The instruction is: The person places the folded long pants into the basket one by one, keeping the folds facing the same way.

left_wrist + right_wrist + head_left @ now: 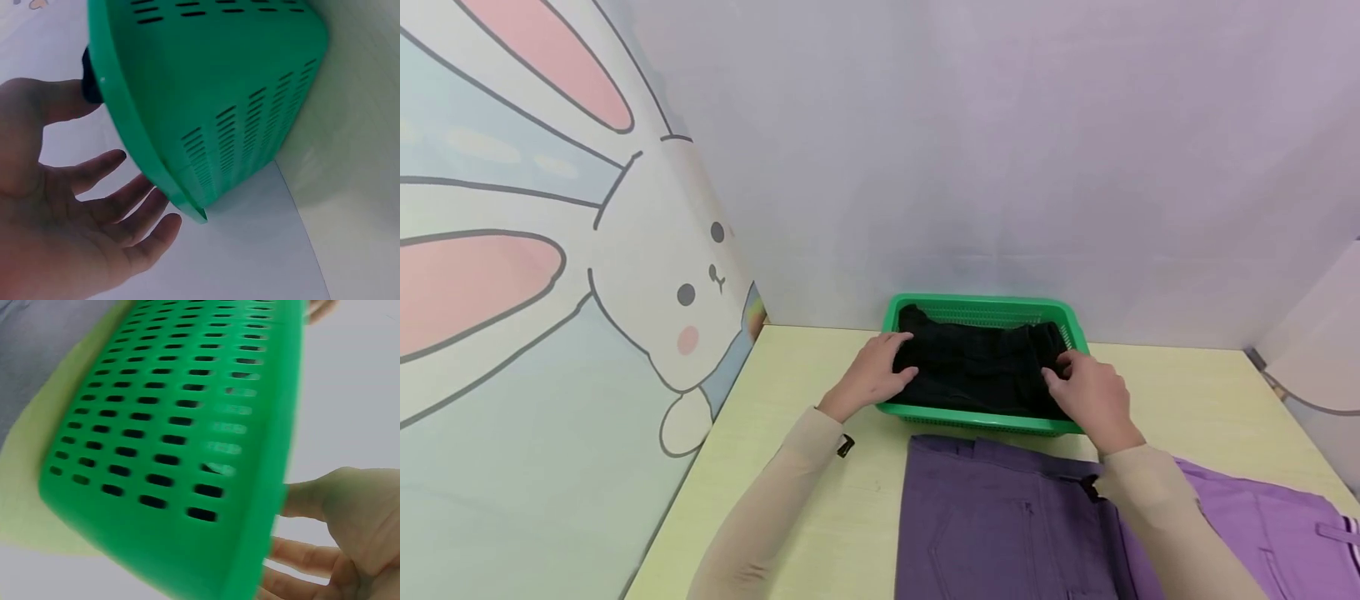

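Note:
A green slotted plastic basket (pixel 985 417) stands on the table near the wall. Inside lies a folded black garment (pixel 977 358), its exact kind hard to make out. At the basket's left end is my left hand (pixel 871 373), thumb and fingers spread apart. In the left wrist view, its thumb touches a dark bit of cloth (pixel 90 78) at the rim. My right hand (pixel 1093 396) reaches over the right end, with thumb and forefinger apart on the black garment. The basket rim partly hides its fingers in the right wrist view.
Dark purple trousers (pixel 977 517) lie flat in front of the basket. Lighter purple trousers (pixel 1262 517) lie to their right, partly under the right forearm. A pale wall (pixel 985 167) rises behind the table (pixel 820 500), and a rabbit-printed wall (pixel 647 275) stands at left.

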A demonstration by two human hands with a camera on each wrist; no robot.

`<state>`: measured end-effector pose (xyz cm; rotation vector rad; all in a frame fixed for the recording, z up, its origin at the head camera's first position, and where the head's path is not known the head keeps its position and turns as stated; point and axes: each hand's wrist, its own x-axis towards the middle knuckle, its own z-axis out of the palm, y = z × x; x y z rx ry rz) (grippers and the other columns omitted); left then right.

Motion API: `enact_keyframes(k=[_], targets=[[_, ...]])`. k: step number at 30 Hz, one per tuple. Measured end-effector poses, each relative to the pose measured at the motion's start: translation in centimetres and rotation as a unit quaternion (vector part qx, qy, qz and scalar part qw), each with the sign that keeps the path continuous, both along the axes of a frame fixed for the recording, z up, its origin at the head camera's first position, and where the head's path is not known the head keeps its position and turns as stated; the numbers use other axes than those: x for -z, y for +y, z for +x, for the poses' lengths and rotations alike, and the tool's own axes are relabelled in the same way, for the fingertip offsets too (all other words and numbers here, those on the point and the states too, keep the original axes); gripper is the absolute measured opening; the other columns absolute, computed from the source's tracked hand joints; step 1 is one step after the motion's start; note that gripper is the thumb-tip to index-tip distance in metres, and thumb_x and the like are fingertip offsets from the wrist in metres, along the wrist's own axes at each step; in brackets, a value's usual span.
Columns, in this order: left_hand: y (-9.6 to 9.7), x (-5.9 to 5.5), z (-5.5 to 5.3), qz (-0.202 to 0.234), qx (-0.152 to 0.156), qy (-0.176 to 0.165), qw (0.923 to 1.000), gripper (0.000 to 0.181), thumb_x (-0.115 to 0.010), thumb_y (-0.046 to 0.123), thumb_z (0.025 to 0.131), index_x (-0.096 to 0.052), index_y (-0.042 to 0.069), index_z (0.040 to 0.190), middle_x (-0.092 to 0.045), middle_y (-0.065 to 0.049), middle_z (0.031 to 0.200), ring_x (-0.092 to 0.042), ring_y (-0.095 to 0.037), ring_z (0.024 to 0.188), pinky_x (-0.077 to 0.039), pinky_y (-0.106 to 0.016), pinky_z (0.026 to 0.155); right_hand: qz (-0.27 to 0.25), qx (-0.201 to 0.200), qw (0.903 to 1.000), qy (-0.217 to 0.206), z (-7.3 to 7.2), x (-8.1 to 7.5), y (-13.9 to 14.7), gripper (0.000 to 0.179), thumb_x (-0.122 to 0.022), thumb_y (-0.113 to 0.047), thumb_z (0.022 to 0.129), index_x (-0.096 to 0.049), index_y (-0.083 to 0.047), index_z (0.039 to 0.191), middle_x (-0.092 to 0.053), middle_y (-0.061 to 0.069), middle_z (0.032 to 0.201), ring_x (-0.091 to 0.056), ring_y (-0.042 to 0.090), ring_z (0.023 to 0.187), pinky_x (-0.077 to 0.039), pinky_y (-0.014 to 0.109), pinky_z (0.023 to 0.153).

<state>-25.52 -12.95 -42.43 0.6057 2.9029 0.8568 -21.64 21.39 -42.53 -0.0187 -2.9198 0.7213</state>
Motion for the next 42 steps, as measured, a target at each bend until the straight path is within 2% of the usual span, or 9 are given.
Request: enact_keyframes(k=[4,8,13,19,27,35,42], targets=[[-0.3,-0.6,0.5,0.063,-0.023,-0.030,0.9973,0.065,-0.064,0.032,0.107,-0.040,0.011,0.164,-0.043,-0.015,0.168,-0.039,-0.038,0.156,-0.038,-0.058,0.125,-0.025,-0.007,0.9996,-0.014,0.3,-0.8,0.2,0.063,-0.065,-0.037,0.105,-0.054,0.010,0.144,-0.072,0.032,0.120,-0.071,0.046,0.092,-0.058,0.054,0.069],[-0.6,-1.2,0.9,0.121,-0.047,-0.054,0.9901,0.070,-0.066,0.035,0.106,-0.037,0.013,0.166,-0.041,-0.015,0.169,-0.038,-0.037,0.157,-0.038,-0.060,0.124,-0.051,-0.018,0.9983,-0.020,0.7,-1.5,0.4,0.074,-0.061,-0.043,0.107,-0.043,0.010,0.154,-0.067,0.036,0.131,-0.070,0.049,0.103,-0.057,0.057,0.076],[-1.2,-1.9,1.3,0.175,-0.061,-0.062,0.9807,0.075,-0.066,0.035,0.106,-0.031,0.012,0.168,-0.036,-0.019,0.171,-0.037,-0.039,0.157,-0.039,-0.062,0.122,-0.074,-0.021,0.9968,-0.022,1.2,-2.3,0.4,0.075,-0.052,-0.052,0.109,-0.038,0.000,0.162,-0.061,0.035,0.142,-0.067,0.049,0.117,-0.056,0.057,0.079],[-1.8,-2.7,2.2,0.236,-0.071,-0.084,0.9656,0.079,-0.067,0.034,0.105,-0.026,0.011,0.169,-0.030,-0.016,0.174,-0.031,-0.039,0.160,-0.037,-0.063,0.124,-0.098,-0.020,0.9945,-0.031,1.9,-3.4,0.2,0.082,-0.050,-0.060,0.108,-0.032,-0.005,0.166,-0.054,0.032,0.152,-0.064,0.048,0.127,-0.055,0.058,0.083],[-2.3,-3.2,3.5,0.276,-0.062,-0.117,0.9520,0.084,-0.069,0.034,0.104,-0.023,0.012,0.170,-0.023,-0.010,0.177,-0.023,-0.035,0.164,-0.029,-0.060,0.130,-0.121,-0.020,0.9914,-0.044,3.4,-4.4,-0.3,0.099,-0.051,-0.066,0.105,-0.011,-0.004,0.171,-0.043,0.031,0.162,-0.059,0.048,0.134,-0.052,0.062,0.087],[-2.3,-3.8,5.3,0.287,-0.047,-0.112,0.9501,0.087,-0.070,0.035,0.103,-0.021,0.015,0.171,-0.019,-0.009,0.179,-0.021,-0.035,0.165,-0.029,-0.061,0.129,-0.118,-0.019,0.9921,-0.036,5.2,-4.8,-0.7,0.101,-0.052,-0.068,0.104,-0.010,-0.007,0.172,-0.040,0.029,0.165,-0.057,0.048,0.136,-0.054,0.059,0.083],[-2.5,-4.0,7.2,0.289,-0.030,-0.107,0.9510,0.087,-0.070,0.033,0.103,-0.019,0.013,0.171,-0.019,-0.010,0.179,-0.020,-0.037,0.165,-0.031,-0.062,0.128,-0.118,-0.025,0.9922,-0.029,7.0,-4.9,-0.8,0.100,-0.054,-0.066,0.104,-0.009,-0.008,0.172,-0.039,0.027,0.167,-0.055,0.050,0.138,-0.053,0.062,0.085]])
